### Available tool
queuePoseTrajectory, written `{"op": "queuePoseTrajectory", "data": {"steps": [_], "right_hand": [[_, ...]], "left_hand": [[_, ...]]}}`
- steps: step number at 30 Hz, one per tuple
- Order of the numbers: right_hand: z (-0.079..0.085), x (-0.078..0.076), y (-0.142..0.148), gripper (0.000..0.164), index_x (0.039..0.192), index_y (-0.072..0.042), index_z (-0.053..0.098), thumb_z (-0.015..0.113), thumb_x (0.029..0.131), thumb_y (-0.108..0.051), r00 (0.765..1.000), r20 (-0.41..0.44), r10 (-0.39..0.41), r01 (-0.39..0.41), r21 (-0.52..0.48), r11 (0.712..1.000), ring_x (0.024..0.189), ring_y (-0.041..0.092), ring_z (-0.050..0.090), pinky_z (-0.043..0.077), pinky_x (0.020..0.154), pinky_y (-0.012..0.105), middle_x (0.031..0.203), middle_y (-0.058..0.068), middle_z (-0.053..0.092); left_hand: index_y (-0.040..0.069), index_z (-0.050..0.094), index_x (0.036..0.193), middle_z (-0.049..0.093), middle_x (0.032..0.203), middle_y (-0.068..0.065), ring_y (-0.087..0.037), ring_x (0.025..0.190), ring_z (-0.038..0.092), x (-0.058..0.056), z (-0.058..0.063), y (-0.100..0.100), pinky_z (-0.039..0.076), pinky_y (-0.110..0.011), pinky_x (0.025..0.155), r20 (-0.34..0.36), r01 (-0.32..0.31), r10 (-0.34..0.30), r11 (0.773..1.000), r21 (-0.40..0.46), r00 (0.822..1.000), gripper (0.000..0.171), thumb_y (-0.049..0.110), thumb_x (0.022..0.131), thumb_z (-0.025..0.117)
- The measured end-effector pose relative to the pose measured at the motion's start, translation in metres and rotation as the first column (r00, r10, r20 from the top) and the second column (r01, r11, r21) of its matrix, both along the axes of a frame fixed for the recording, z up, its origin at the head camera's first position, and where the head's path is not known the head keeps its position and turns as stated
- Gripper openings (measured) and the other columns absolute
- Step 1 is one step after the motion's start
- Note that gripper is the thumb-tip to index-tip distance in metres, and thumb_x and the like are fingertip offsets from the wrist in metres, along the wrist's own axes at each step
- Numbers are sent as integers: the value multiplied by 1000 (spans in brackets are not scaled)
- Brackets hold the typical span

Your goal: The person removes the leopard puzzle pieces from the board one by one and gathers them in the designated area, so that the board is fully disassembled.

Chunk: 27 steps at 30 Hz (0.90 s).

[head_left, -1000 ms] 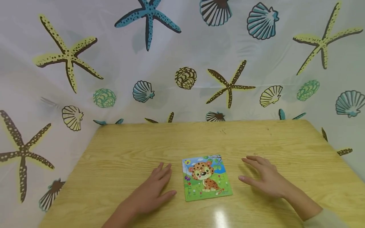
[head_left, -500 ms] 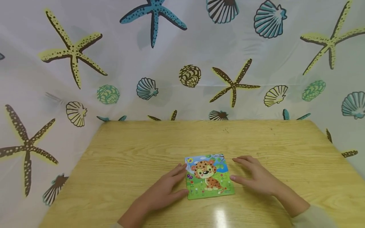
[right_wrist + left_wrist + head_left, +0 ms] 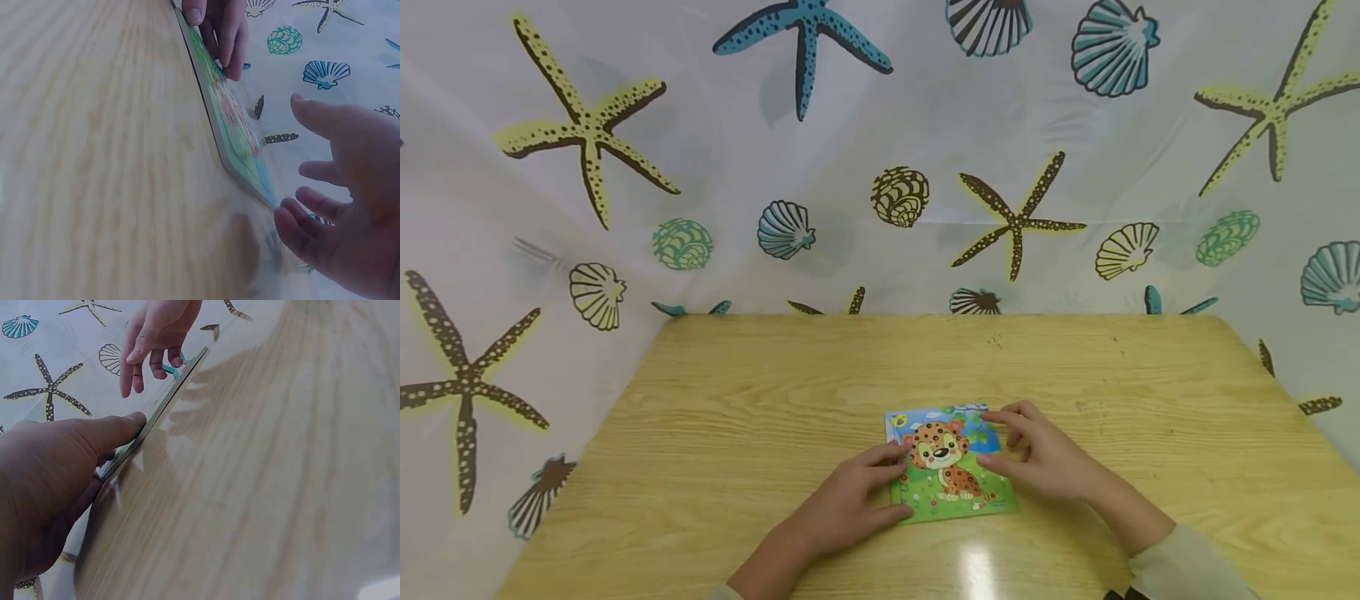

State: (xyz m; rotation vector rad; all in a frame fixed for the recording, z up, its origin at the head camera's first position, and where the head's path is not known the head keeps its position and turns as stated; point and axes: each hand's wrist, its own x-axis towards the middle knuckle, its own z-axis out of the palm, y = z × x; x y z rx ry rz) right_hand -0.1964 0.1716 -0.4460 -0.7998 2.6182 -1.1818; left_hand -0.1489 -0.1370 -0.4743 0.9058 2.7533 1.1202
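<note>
A thin square picture board [image 3: 957, 479], printed with a spotted leopard cub on grass, lies flat on the wooden table. My left hand [image 3: 853, 498] is at its left side, with fingers extended over that edge and the thumb at the lower left corner. In the left wrist view the left thumb touches the board's rim [image 3: 164, 400]; the other fingertips are partly hidden. My right hand [image 3: 1051, 463] hovers at the right side, its fingers loosely bent above the upper right part. The right wrist view shows those fingers [image 3: 312, 209] near a board corner, holding nothing.
The light wooden table [image 3: 760, 375] extends around the board. Behind it and at both sides hangs a white cloth [image 3: 850, 125] printed with starfish and shells. Glare shines on the tabletop near the front.
Both hands have moved inward to the board, the left from the left and the right from the right. The board stays on the table; the head view has shifted slightly.
</note>
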Motion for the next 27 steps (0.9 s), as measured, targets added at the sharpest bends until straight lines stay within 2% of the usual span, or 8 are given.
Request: {"op": "queuePoseTrajectory", "data": {"steps": [4, 13, 20, 27], "right_hand": [[1, -5, -12, 55, 138, -5, 57, 72, 93, -33, 998, -9, 58, -58, -28, 998, 89, 17, 56, 55, 71, 23, 121, 14, 55], [-4, -9, -34, 52, 136, -7, 58, 70, 94, -35, 993, 18, 113, -112, -32, 993, 86, 11, 62, 56, 73, 23, 119, 11, 60], [-7, -13, -46, 51, 132, -7, 62, 69, 94, -40, 995, 34, 89, -88, -3, 996, 84, 10, 60, 54, 71, 23, 111, 7, 63], [-4, -23, -66, 44, 128, -2, 65, 70, 95, -30, 995, 68, 74, -75, 6, 997, 70, 10, 55, 49, 60, 21, 96, 2, 65]], "left_hand": [[-1, 66, 126, 50, 151, -7, -29, 143, 45, 0, -1, -3, 39, -50, 116, -3, -8, 8, 1000, -1, 1000, 53, 36, 89, 75], [1, 64, 129, 45, 155, -3, -27, 144, 43, 2, -5, -4, 38, -47, 117, 24, 5, -5, 1000, 6, 1000, 58, 43, 90, 72], [1, 64, 129, 47, 153, -3, -25, 140, 49, 3, -2, -6, 42, -44, 115, 17, 15, -15, 1000, 3, 1000, 58, 43, 90, 71], [0, 65, 128, 55, 142, -2, -28, 145, 42, 1, 0, -9, 38, -47, 117, 18, 24, -24, 999, 26, 1000, 55, 38, 89, 74]]}}
